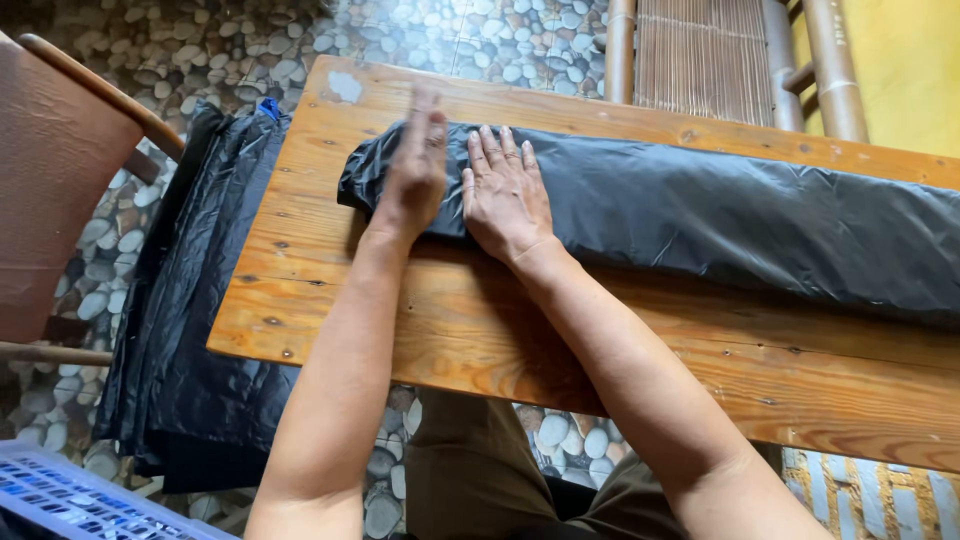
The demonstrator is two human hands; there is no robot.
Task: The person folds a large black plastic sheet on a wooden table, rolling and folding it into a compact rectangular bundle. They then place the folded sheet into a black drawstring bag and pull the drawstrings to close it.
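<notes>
Black plastic sheet [720, 215] under both hands [505, 195]

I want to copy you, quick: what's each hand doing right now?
Left hand: open, blurred, on the folded black plastic sheet, holding nothing.
Right hand: open, pressed flat on the sheet.

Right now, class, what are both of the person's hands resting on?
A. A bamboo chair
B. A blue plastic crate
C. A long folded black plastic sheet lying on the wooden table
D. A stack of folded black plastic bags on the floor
C: the left hand and right hand press flat on the long folded black plastic sheet, which lies across the wooden table.
</notes>
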